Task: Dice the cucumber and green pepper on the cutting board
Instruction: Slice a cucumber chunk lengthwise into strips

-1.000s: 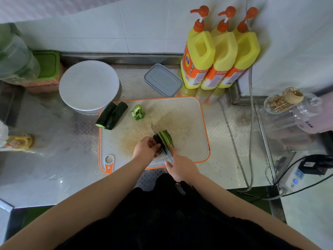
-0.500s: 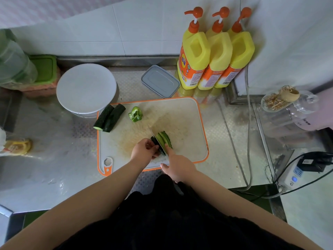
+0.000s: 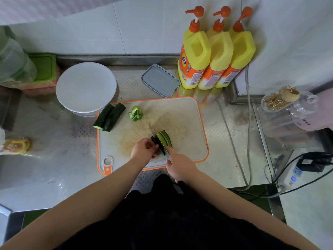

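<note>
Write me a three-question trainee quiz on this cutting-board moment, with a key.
1. True or false: the green pepper piece lies under the knife.
2. Which hand grips the knife handle? A) left hand B) right hand
3. Fill in: the two uncut cucumber lengths lie at the cutting board's far-____ corner.

Key
1. False; the knife stands in the cucumber being sliced.
2. B
3. left
</note>
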Available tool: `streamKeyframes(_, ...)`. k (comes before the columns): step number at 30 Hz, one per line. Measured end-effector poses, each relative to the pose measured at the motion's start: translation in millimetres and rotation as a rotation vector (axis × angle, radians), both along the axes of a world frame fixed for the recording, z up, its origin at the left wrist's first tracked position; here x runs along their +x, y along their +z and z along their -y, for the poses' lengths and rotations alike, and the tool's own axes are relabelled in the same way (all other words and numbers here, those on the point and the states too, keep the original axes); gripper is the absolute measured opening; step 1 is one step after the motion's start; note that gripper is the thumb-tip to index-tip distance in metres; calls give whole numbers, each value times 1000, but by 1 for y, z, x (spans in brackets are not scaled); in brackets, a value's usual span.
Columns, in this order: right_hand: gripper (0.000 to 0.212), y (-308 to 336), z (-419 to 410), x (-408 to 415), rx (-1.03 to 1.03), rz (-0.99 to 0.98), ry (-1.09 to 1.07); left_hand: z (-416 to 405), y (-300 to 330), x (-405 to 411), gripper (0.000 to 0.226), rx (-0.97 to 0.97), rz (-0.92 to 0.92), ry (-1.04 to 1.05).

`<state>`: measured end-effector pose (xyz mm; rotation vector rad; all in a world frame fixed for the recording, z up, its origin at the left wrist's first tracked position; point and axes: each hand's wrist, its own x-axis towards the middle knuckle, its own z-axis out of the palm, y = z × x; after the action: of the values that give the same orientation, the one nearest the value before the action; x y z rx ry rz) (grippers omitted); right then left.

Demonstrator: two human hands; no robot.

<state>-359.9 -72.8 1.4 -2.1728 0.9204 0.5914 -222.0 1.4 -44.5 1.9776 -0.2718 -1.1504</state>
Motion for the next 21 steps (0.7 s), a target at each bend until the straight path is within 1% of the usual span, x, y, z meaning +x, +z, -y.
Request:
streamKeyframes(4, 26, -3, -2, 5, -83, -63, -36, -1, -1, 0, 15, -9, -3, 2)
streamKeyframes(7, 23, -5, -9, 13, -132, -104, -12, -1, -2, 0, 14, -4, -11, 10)
streamKeyframes(11, 17, -8, -6, 19, -144, -98, -62, 0, -2, 1, 13, 6, -21, 25)
streamKeyframes(17, 33, -6, 0, 2, -119, -47, -155, 1, -2, 3, 13, 15, -41, 25)
streamKeyframes(21, 32, -2, 0, 2, -130, -4, -172, 1, -3, 2, 13, 11, -49, 38)
